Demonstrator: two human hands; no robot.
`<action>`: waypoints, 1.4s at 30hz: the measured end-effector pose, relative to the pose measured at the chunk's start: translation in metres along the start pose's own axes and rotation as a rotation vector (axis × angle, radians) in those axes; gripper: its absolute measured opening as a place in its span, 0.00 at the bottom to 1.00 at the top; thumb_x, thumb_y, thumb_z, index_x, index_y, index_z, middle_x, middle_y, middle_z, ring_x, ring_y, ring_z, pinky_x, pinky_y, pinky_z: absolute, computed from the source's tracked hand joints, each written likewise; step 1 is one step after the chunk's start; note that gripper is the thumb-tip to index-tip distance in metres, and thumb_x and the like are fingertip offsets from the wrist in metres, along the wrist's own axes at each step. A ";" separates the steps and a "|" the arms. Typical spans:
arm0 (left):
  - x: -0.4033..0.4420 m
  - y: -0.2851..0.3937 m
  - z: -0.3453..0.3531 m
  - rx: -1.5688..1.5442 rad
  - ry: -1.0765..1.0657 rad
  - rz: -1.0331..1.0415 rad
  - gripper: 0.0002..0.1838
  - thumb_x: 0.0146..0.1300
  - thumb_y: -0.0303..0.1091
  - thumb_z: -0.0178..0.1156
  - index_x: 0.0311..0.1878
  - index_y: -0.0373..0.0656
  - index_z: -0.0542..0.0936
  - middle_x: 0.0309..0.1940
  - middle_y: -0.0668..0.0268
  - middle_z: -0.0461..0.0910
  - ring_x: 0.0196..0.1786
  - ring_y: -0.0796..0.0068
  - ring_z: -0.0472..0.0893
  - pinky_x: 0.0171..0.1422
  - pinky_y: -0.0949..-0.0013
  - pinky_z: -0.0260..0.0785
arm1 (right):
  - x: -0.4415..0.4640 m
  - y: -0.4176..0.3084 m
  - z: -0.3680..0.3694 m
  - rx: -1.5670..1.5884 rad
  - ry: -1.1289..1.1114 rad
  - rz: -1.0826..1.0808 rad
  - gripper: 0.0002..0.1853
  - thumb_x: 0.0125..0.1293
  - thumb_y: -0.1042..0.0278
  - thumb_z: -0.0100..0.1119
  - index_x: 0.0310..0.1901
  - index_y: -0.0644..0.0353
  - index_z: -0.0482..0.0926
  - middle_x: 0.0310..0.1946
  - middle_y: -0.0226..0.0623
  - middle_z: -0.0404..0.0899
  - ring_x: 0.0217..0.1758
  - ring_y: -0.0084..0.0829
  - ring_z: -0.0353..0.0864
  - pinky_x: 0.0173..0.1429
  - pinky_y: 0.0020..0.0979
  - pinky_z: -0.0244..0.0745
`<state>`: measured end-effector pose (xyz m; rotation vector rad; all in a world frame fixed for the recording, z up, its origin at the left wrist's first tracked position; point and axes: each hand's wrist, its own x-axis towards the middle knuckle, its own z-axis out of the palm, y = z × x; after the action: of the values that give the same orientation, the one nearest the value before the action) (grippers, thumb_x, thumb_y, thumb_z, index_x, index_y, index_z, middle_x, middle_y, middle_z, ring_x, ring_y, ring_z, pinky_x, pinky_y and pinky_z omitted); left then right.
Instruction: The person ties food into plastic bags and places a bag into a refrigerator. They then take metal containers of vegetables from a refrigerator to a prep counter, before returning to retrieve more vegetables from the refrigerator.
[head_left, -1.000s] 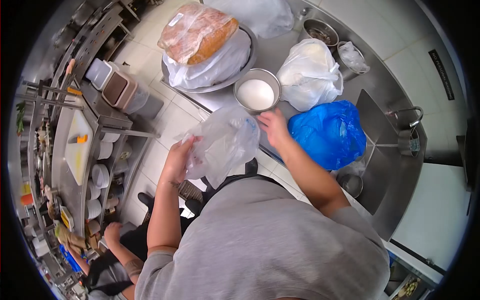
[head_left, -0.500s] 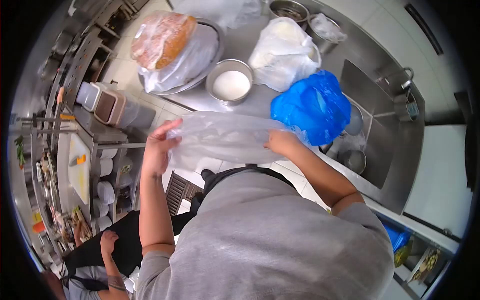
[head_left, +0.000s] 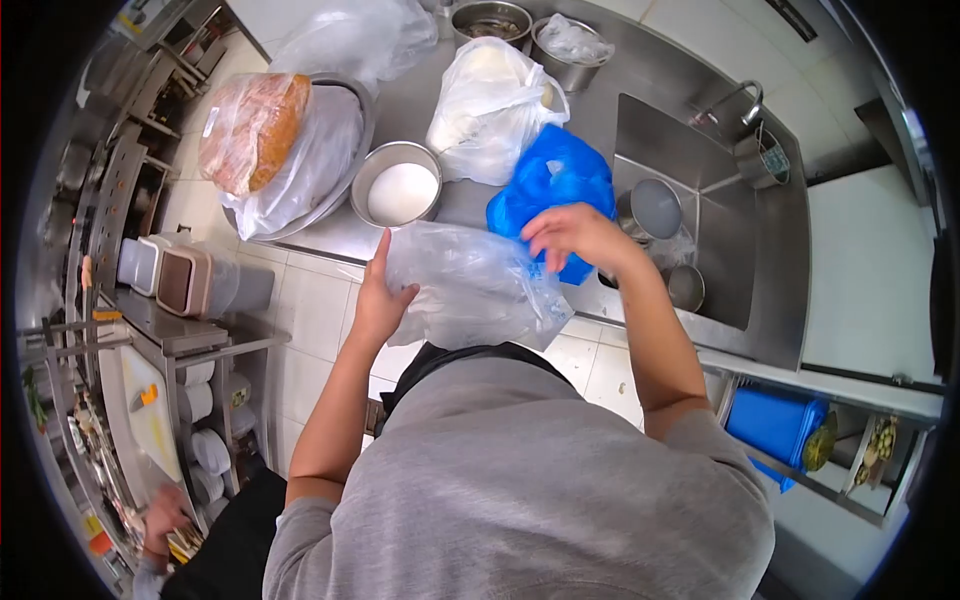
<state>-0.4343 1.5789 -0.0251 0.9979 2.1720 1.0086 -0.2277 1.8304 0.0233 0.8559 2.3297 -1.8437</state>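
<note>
My left hand (head_left: pixel 383 300) holds the left end of a clear plastic bag (head_left: pixel 470 285), with its thumb on the near side and one finger pointing up along the edge. The bag hangs in front of my waist, at the counter's edge. Over the bag's right end, my right hand (head_left: pixel 575 238) is lifted with its fingers loosely bent and apart, holding nothing. Just behind that hand lies a crumpled blue plastic bag (head_left: pixel 560 175). A round metal pan of white contents (head_left: pixel 398 190) stands beyond my left hand.
A white bag (head_left: pixel 490 110) sits on the steel counter. At left, a wrapped orange-brown block (head_left: pixel 255 130) rests on a bagged metal bowl (head_left: pixel 365 110). The sink (head_left: pixel 720 260) on the right holds pots. Another person's hand (head_left: pixel 165 515) shows at lower left.
My right hand has let go of the clear bag's right end and risen in front of the blue bag. The clear bag now sags from my left hand. The view has shifted right.
</note>
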 end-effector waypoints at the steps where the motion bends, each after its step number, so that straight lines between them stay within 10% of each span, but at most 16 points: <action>1: -0.002 -0.009 -0.001 -0.017 -0.014 0.033 0.48 0.48 0.21 0.65 0.71 0.47 0.49 0.56 0.47 0.66 0.56 0.55 0.71 0.60 0.62 0.64 | 0.003 -0.011 0.008 0.401 -0.289 0.109 0.09 0.56 0.72 0.52 0.37 0.61 0.79 0.33 0.48 0.80 0.33 0.42 0.80 0.42 0.39 0.74; 4: 0.005 -0.027 -0.005 -0.159 -0.051 0.049 0.47 0.50 0.18 0.61 0.71 0.48 0.49 0.56 0.50 0.68 0.51 0.63 0.74 0.52 0.68 0.70 | 0.023 0.011 0.015 -0.486 0.681 0.083 0.14 0.57 0.65 0.55 0.46 0.58 0.78 0.35 0.43 0.81 0.37 0.40 0.81 0.44 0.39 0.75; 5: 0.003 -0.021 -0.009 -0.258 -0.077 -0.015 0.46 0.50 0.18 0.61 0.71 0.48 0.50 0.57 0.49 0.68 0.52 0.63 0.74 0.52 0.68 0.70 | 0.026 0.013 0.013 -0.195 0.801 0.251 0.23 0.50 0.62 0.66 0.47 0.64 0.76 0.44 0.44 0.78 0.46 0.44 0.77 0.53 0.34 0.71; 7: 0.005 -0.026 -0.005 -0.329 -0.106 -0.046 0.45 0.50 0.18 0.60 0.71 0.47 0.51 0.57 0.48 0.69 0.45 0.67 0.77 0.46 0.70 0.72 | 0.063 0.069 0.023 -0.680 0.962 0.155 0.24 0.51 0.62 0.66 0.49 0.64 0.75 0.45 0.47 0.77 0.48 0.45 0.77 0.57 0.36 0.68; 9: 0.006 -0.026 0.000 -0.314 -0.141 -0.077 0.44 0.50 0.18 0.59 0.71 0.49 0.52 0.56 0.48 0.69 0.40 0.69 0.78 0.44 0.69 0.72 | 0.099 0.165 0.025 -1.149 0.851 0.002 0.26 0.54 0.51 0.60 0.52 0.57 0.72 0.54 0.50 0.71 0.61 0.50 0.65 0.64 0.48 0.57; 12: 0.009 -0.013 -0.004 -0.351 -0.156 -0.070 0.43 0.51 0.16 0.57 0.71 0.52 0.53 0.57 0.49 0.68 0.34 0.72 0.78 0.41 0.70 0.72 | 0.085 0.141 0.006 -0.706 0.854 0.054 0.20 0.62 0.56 0.52 0.51 0.59 0.74 0.51 0.48 0.73 0.54 0.46 0.70 0.60 0.44 0.62; 15: 0.008 -0.004 -0.008 -0.441 -0.184 -0.085 0.42 0.52 0.14 0.55 0.70 0.53 0.56 0.59 0.52 0.68 0.31 0.76 0.77 0.38 0.72 0.72 | 0.075 0.106 -0.051 0.642 0.712 0.187 0.13 0.67 0.64 0.47 0.44 0.60 0.79 0.40 0.33 0.79 0.43 0.29 0.75 0.51 0.32 0.70; 25: 0.013 0.024 0.023 -0.627 -0.131 -0.147 0.38 0.54 0.13 0.50 0.68 0.53 0.60 0.62 0.56 0.64 0.31 0.78 0.76 0.39 0.75 0.71 | 0.109 -0.010 -0.142 1.161 0.527 -0.263 0.12 0.67 0.66 0.42 0.32 0.57 0.76 0.29 0.35 0.76 0.32 0.32 0.76 0.39 0.35 0.76; 32: 0.028 0.061 0.040 -0.713 -0.123 -0.147 0.37 0.53 0.13 0.49 0.69 0.51 0.60 0.46 0.61 0.73 0.33 0.77 0.76 0.41 0.74 0.69 | 0.163 0.048 -0.181 0.768 0.304 -0.113 0.11 0.65 0.70 0.43 0.39 0.63 0.77 0.33 0.32 0.77 0.38 0.32 0.76 0.45 0.33 0.73; 34: 0.031 0.062 0.045 -0.740 -0.109 -0.138 0.37 0.54 0.13 0.48 0.69 0.50 0.60 0.45 0.60 0.73 0.32 0.76 0.75 0.41 0.73 0.69 | 0.148 0.063 -0.174 0.002 0.602 -0.056 0.13 0.59 0.73 0.48 0.44 0.69 0.74 0.41 0.44 0.77 0.46 0.41 0.76 0.52 0.38 0.72; 36: 0.033 0.061 0.046 -0.800 -0.120 -0.164 0.37 0.55 0.13 0.49 0.69 0.49 0.59 0.46 0.60 0.72 0.32 0.77 0.76 0.40 0.74 0.70 | 0.151 0.098 -0.186 -0.920 0.397 0.311 0.20 0.54 0.71 0.55 0.49 0.71 0.71 0.46 0.51 0.75 0.52 0.46 0.72 0.56 0.41 0.69; 42: 0.038 0.069 0.053 -0.804 -0.128 -0.209 0.37 0.55 0.13 0.48 0.69 0.48 0.58 0.41 0.61 0.73 0.30 0.77 0.74 0.39 0.74 0.69 | 0.136 0.101 -0.095 -0.745 0.851 0.183 0.21 0.50 0.65 0.64 0.46 0.66 0.76 0.40 0.49 0.77 0.49 0.47 0.74 0.49 0.41 0.71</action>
<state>-0.3917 1.6615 -0.0056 0.4257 1.4905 1.4786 -0.2700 1.9832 -0.0890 1.8195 2.8521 -0.4194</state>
